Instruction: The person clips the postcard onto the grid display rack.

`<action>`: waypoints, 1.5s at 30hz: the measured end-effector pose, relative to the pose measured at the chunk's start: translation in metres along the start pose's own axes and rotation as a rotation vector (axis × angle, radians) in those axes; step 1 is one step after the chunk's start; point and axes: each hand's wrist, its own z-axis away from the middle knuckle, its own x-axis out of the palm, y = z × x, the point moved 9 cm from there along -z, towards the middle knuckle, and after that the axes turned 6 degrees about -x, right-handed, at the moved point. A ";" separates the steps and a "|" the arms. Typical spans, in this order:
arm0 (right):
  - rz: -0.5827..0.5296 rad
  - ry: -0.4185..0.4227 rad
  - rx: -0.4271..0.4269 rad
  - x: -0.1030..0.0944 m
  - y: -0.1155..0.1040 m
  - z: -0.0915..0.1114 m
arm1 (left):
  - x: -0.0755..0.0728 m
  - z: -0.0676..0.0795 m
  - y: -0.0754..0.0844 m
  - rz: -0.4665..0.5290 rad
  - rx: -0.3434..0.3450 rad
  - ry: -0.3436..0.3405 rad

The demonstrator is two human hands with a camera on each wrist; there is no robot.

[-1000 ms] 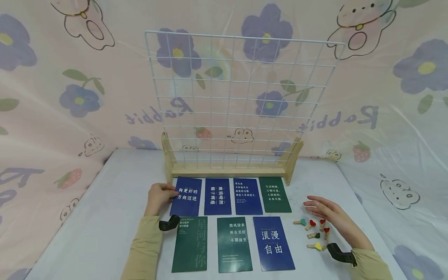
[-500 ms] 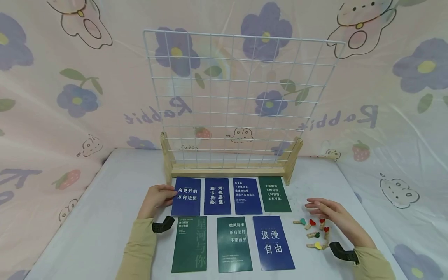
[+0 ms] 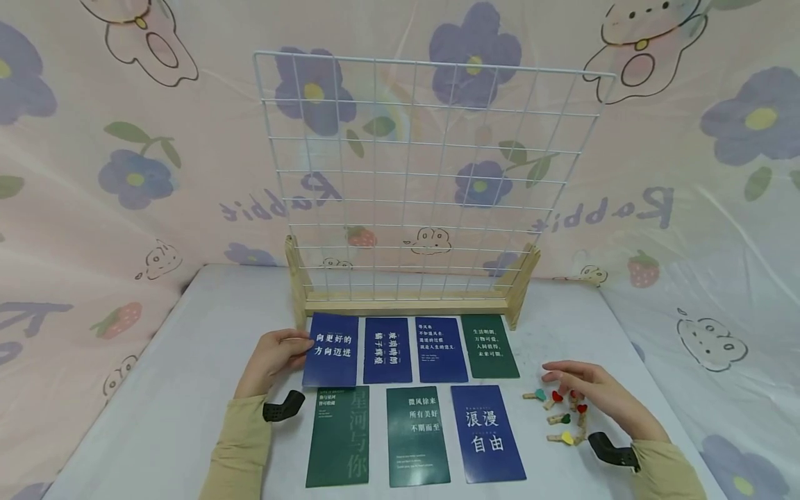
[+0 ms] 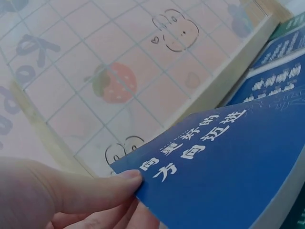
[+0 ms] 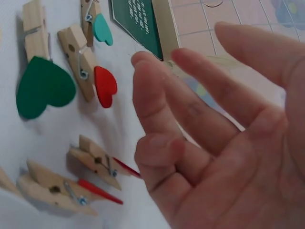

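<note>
My left hand pinches the left edge of a blue card with white lettering, thumb on top. In the left wrist view the thumb presses on that card's corner, and the card looks tilted up off the table. My right hand hovers at the right, fingers loosely bent and holding nothing. Small wooden clothespins with hearts lie beneath and beside it. In the right wrist view a dark green heart clothespin, a red heart clothespin and a teal heart clothespin lie apart from the fingers.
A white wire grid stands upright in a wooden base at the back. Before it lie more blue cards and green cards in two rows. A patterned cloth hangs around the white table.
The blue card in my left hand has risen slightly and now overlaps the top of the green card below. The right hand's fingers have bent more and shifted a little left.
</note>
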 end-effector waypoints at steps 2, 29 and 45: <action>-0.004 -0.013 -0.001 0.002 -0.001 -0.001 | 0.001 0.002 0.003 0.003 0.005 -0.011; 0.075 -0.114 -0.001 0.015 -0.004 -0.013 | 0.010 0.012 0.021 0.043 0.059 -0.064; 0.162 -0.077 -0.014 0.024 -0.005 -0.017 | 0.007 0.015 0.018 0.053 0.049 -0.046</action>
